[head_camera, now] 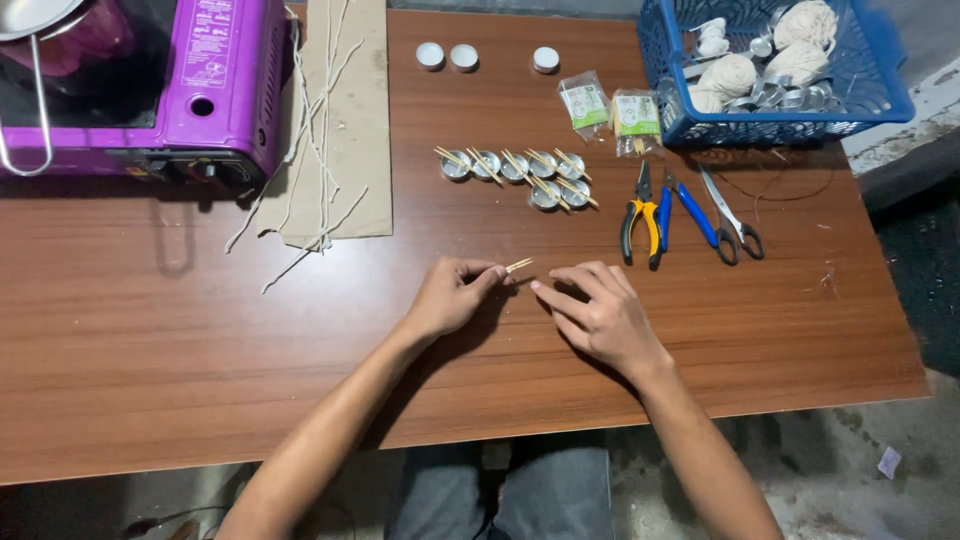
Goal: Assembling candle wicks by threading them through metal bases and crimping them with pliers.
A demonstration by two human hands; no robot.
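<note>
In the head view, near the middle of the frame, the left hand pinches a pair of small wooden sticks between thumb and fingertips, their pale ends poking out to the right. The right hand rests just beside it on the wooden table, fingers curled and loosely together, the forefinger tip close to the left hand's; whether it grips anything I cannot tell.

Above the hands, at centre, a cluster of small metal cups lies in a row, each with sticks laid across its rim. To their right sit two little plastic packets. Below those lie yellow-handled pliers, blue-handled pliers and scissors, side by side.

At upper right stands a blue plastic basket holding balls of pale string and more metal cups. Three white round lids sit along the top edge. At upper left is a purple portable stove, with a piece of cardboard beside it, pale string strands strewn over it.
</note>
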